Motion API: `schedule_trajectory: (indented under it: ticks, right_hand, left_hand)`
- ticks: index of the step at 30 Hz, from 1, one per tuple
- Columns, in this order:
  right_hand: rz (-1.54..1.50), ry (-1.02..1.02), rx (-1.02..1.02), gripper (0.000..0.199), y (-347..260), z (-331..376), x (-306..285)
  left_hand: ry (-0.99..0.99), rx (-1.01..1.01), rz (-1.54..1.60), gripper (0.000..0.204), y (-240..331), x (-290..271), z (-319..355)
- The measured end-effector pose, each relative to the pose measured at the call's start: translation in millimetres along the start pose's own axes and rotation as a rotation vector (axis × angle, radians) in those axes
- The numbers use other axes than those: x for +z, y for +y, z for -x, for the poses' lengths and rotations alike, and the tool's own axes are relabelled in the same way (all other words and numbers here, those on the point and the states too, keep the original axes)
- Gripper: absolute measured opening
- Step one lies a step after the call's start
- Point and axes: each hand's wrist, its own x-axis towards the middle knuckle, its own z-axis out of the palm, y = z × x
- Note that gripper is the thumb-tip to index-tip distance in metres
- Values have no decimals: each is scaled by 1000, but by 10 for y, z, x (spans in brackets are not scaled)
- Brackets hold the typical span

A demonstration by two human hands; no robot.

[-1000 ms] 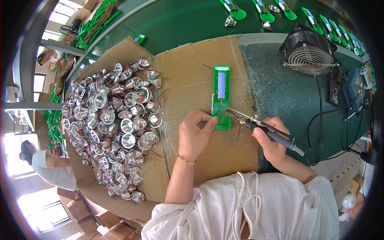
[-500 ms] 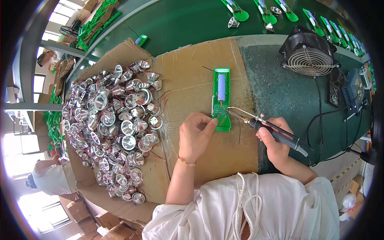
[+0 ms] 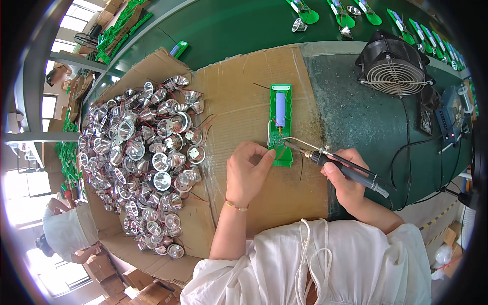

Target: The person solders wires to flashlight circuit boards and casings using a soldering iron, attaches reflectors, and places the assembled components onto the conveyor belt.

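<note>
Dark green desktop (image 3: pixel 348 109) shows beside a taped cardboard sheet (image 3: pixel 234 101), with a carton (image 3: pixel 134 262) of silvery reflector cups (image 3: pixel 135 150) at the left and a black fan (image 3: pixel 394 66) to the far right. On the sheet lies an open green lamp housing (image 3: pixel 283 158), its long axis running away from the wearer, a lilac battery (image 3: pixel 280 109) in its far half. Its near half sits just right of the left hand (image 3: pixel 248 170), whose thumb and forefinger come together at the housing's left edge (whether anything is pinched between them, I cannot tell). The right hand (image 3: pixel 348 180), apart from the housing and the farther of the two, has its fingers wrapped around a soldering iron (image 3: pixel 363 179) that slants in across that axis, tip over the near half. Compared with half a second ago, iron and right hand lie slightly further left, the tip further in; the left hand has hardly shifted, and the far lamps (image 3: pixel 344 19) sit slightly further right.
</note>
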Motion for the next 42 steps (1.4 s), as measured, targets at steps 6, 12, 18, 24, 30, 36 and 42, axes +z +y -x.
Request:
schedule_trajectory:
  ticks: [6, 12, 18, 24, 30, 36, 42]
  right_hand:
    - [7, -20, 19, 16, 3, -33, 6]
    - [-47, -13, 40, 14, -6, -50, 37]
    - [2, -21, 36, 17, 32, -81, 42]
    - [172, -82, -102, 17, 86, -96, 11]
    - [-15, 30, 36, 16, 78, -54, 37]
    - [69, -37, -65, 17, 62, -61, 14]
    - [49, -52, -51, 17, 34, -57, -33]
  left_hand:
    - [-16, -34, 12, 14, -16, -5, -5]
    - [-19, -58, 33, 14, -1, -6, -19]
    - [-31, -49, 20, 15, 38, 0, -51]
    - [-32, -78, 22, 15, 63, 2, -52]
    - [-37, -103, 39, 14, 61, -1, -59]
    - [-37, -124, 46, 15, 71, 4, -55]
    - [-37, -138, 68, 15, 59, 15, -56]
